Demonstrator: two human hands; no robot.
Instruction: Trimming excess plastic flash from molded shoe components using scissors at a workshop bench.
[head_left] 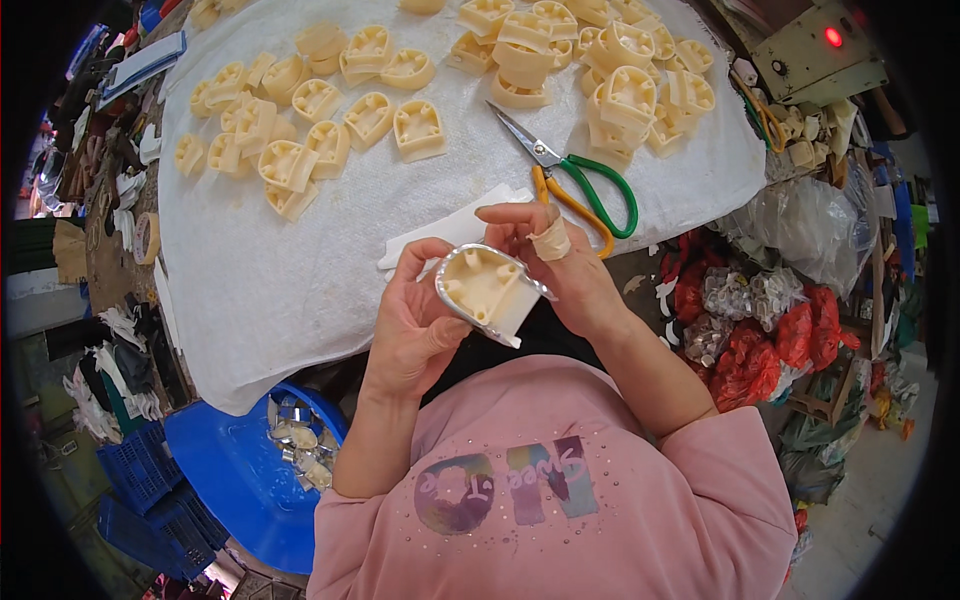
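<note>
Head view: a cream piece [483, 286] is held by the left hand [412, 322]; whether the right hand [577, 282] grips can't be seen.

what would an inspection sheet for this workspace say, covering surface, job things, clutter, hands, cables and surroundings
Surface: white cloth spread under the work.
Job's things: cream piece in hand, silver strip along its edge; other cream pieces on the cloth, some stacked.
Clutter: scissors with green and orange handles, just beyond the hands.
Hands: left hand holds the piece; right hand, one finger wrapped, is at its right side, grip unclear.
Cables: none clearly made out.
Surroundings: blue basin at left, red bags at right.
</note>
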